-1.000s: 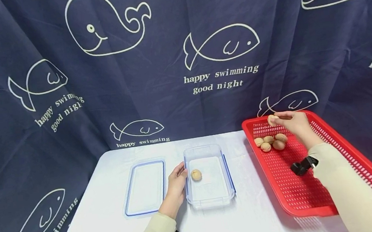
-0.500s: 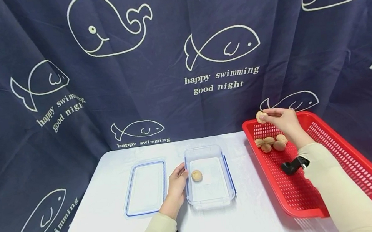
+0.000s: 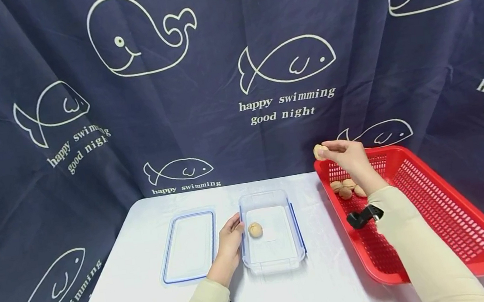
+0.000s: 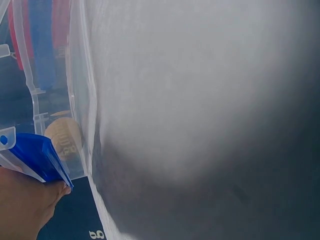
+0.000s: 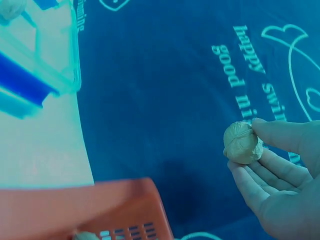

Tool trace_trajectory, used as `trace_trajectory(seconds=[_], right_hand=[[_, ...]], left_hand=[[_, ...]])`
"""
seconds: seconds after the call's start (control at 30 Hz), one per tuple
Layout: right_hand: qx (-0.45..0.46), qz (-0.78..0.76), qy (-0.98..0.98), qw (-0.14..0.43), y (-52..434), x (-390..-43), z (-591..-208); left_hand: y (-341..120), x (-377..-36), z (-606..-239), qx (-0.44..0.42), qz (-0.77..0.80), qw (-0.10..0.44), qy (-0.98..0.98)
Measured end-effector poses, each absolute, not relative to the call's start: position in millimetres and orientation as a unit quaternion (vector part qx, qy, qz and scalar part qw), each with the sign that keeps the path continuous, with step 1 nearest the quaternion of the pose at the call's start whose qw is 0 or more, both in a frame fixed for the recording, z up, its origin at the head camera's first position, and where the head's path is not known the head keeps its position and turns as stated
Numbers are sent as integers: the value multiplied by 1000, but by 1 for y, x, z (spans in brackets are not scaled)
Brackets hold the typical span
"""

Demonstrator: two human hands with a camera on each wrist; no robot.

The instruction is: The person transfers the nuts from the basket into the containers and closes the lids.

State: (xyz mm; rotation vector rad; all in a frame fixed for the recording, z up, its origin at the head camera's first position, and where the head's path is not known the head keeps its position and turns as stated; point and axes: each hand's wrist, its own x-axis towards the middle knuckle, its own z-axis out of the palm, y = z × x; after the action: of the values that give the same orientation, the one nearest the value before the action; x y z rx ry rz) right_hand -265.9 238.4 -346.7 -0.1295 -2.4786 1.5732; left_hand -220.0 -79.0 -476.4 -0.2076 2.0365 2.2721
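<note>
My right hand (image 3: 345, 154) pinches a walnut (image 3: 320, 152) between thumb and fingertips, held in the air above the near-left corner of the red basket (image 3: 441, 219). The right wrist view shows the same walnut (image 5: 242, 143) at my fingertips (image 5: 272, 135). Several more walnuts (image 3: 345, 188) lie in the basket's far left part. My left hand (image 3: 230, 240) rests against the left wall of the clear plastic container (image 3: 275, 260), which holds one walnut (image 3: 255, 229). In the left wrist view that walnut (image 4: 64, 137) shows through the container wall (image 4: 82, 100), beside its blue clip (image 4: 35, 157).
The container's clear lid with a blue rim (image 3: 190, 244) lies flat to the left of my left hand. All stand on a white table (image 3: 321, 282). A dark blue curtain with white whale prints (image 3: 147, 82) hangs close behind.
My right hand has lifted the walnut out of the basket and carried it left, past the basket's left rim. The left hand has stayed on the container.
</note>
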Motion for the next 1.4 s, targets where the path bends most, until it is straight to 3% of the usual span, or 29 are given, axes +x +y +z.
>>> trace_trajectory(seconds=[0.63,1.4], right_hand=[[18,578,-808,110,174,-267,-347],[-2,600,-797,65,118,-273,-394]], left_hand=[[-78,-224,-484,-74,739,34,669],[-79,-224,-483,-73,741,36,667]])
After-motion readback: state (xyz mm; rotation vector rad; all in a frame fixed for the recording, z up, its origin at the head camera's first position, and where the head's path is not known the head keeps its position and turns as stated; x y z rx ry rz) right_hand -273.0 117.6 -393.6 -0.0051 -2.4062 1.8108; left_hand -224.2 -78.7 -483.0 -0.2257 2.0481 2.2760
